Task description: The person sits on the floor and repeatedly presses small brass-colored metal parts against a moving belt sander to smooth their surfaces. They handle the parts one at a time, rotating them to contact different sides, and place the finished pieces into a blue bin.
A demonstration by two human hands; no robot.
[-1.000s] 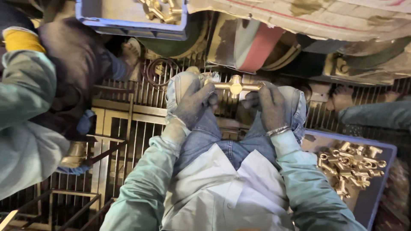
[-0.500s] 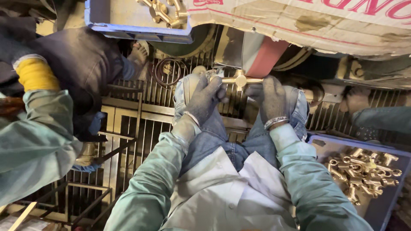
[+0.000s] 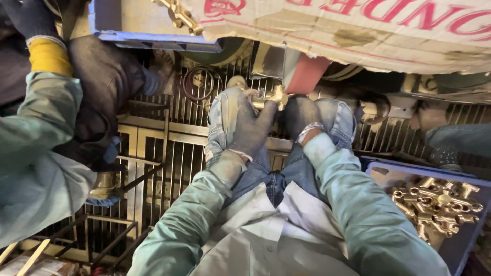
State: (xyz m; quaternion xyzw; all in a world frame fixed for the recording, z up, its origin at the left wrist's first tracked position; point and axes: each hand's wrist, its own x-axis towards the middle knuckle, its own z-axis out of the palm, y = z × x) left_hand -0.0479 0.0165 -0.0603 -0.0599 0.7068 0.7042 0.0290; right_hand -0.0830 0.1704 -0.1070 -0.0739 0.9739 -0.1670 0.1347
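One brass fitting [image 3: 270, 98], two gloved hands.

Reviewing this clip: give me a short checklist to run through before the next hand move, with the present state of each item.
1. Both hands gloved: ok; left hand and right hand wear dark gloves.
2. Brass fitting held by both hands: ok, it sits between them above the knees.
3. Grip firm: cannot tell, the fingers hide the contact.
4. Blue tray at the person's right within view: ok, it holds more brass fittings.
5. Co-worker's sleeve apart from the hands: ok, it stays at the left.
6. Metal grate below the knees free of loose fittings: cannot tell, partly hidden.
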